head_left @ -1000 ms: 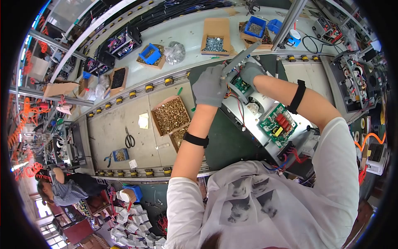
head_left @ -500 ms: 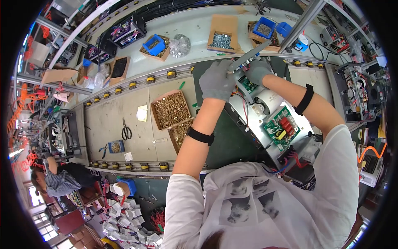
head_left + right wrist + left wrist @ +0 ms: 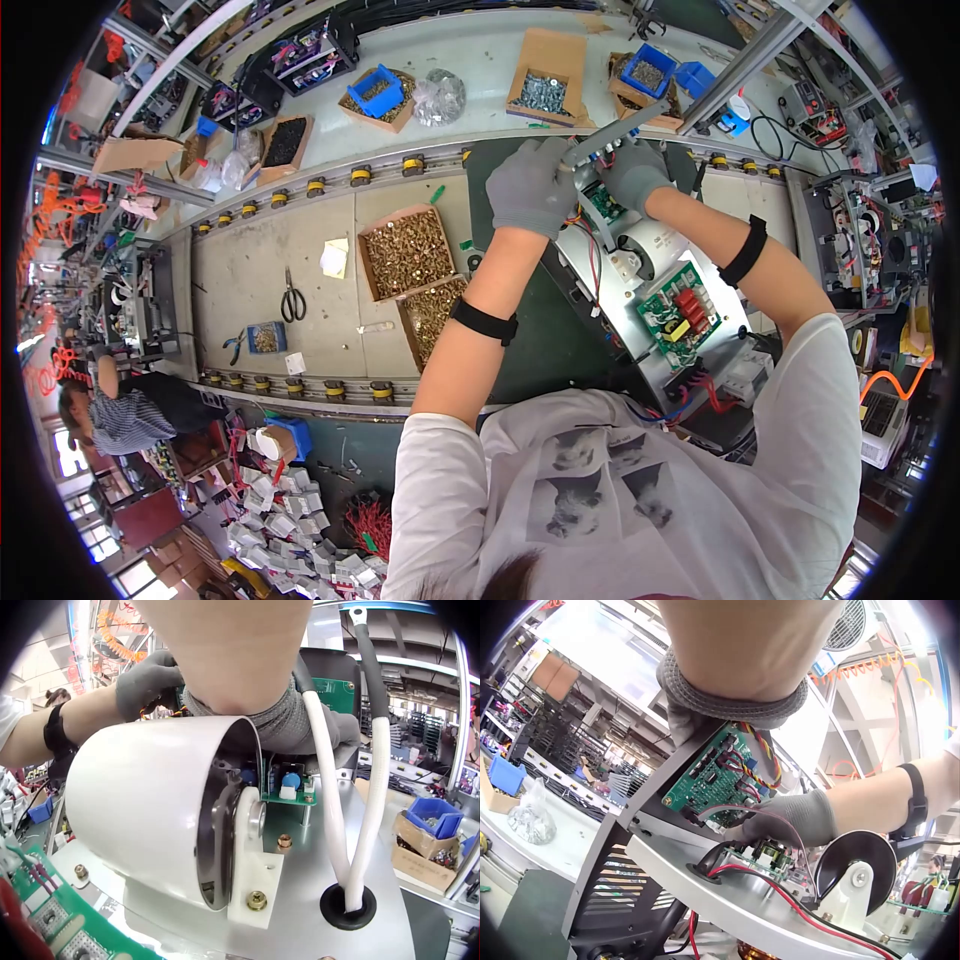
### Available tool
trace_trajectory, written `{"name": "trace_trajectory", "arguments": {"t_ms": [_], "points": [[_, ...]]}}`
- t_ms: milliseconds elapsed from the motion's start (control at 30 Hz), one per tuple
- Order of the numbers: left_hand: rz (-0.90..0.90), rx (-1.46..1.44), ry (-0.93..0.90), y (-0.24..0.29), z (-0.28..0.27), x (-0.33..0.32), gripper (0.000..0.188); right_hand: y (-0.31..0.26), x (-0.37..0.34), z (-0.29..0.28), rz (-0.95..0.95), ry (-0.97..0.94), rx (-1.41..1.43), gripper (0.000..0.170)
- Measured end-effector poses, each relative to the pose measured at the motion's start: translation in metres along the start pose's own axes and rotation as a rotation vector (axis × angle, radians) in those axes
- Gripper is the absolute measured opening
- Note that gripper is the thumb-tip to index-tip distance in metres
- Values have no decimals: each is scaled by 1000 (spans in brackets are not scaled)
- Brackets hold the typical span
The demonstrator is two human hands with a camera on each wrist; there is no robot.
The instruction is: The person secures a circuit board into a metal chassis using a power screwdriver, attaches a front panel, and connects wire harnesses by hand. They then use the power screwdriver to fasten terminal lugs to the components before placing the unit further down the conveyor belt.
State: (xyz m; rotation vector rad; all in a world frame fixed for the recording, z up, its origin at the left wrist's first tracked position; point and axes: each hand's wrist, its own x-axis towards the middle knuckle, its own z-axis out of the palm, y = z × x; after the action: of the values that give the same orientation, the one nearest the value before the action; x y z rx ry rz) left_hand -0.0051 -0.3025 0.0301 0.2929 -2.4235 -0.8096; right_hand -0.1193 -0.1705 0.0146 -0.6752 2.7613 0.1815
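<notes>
A metal chassis (image 3: 600, 270) carries a white cylinder (image 3: 655, 245), a green board with red parts (image 3: 682, 312) and, at its far end, a dark upright panel (image 3: 615, 877) with another green board (image 3: 712, 776). My gloved left hand (image 3: 532, 190) grips the panel's upper edge; in the left wrist view its fingers lie partly behind the panel. Across from it, my gloved right hand (image 3: 636, 178) reaches in between panel and cylinder, close below the upright board in the left wrist view. In the right wrist view, two white cables (image 3: 334, 787) cross before that hand (image 3: 300, 731), and its fingertips are hidden.
Left of the chassis are cartons of brass parts (image 3: 408, 255), scissors (image 3: 292, 303) and a small blue box (image 3: 266, 338). Beyond the roller rail stand a carton of screws (image 3: 545, 92) and blue bins (image 3: 648, 70). Another person (image 3: 130, 410) is at far left.
The head view has shifted slightly, so the bench contents appear moved. My left hand still grips the panel edge, and my right hand stays inside the chassis beside it.
</notes>
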Motion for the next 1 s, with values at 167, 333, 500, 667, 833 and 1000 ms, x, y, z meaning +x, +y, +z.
{"name": "trace_trajectory", "arguments": {"t_ms": [167,333,500,667,833,1000], "points": [[7,-49,48,-4,2,1,17,-1,0,4,-9,21,-16,43],[-12,-34,-3,-1,-3,2,19,-3,-3,-3,7,-59,4,41],[56,-22,57,-4,0,0,18,-2,-6,-1,10,-9,70,40],[55,-49,49,0,-3,0,21,0,-9,-9,133,-86,302,42],[57,-52,61,-1,-1,0,22,6,1,4,130,-29,327,40],[76,-33,88,-1,-2,1,23,5,-6,-4,58,-30,340,36]]}}
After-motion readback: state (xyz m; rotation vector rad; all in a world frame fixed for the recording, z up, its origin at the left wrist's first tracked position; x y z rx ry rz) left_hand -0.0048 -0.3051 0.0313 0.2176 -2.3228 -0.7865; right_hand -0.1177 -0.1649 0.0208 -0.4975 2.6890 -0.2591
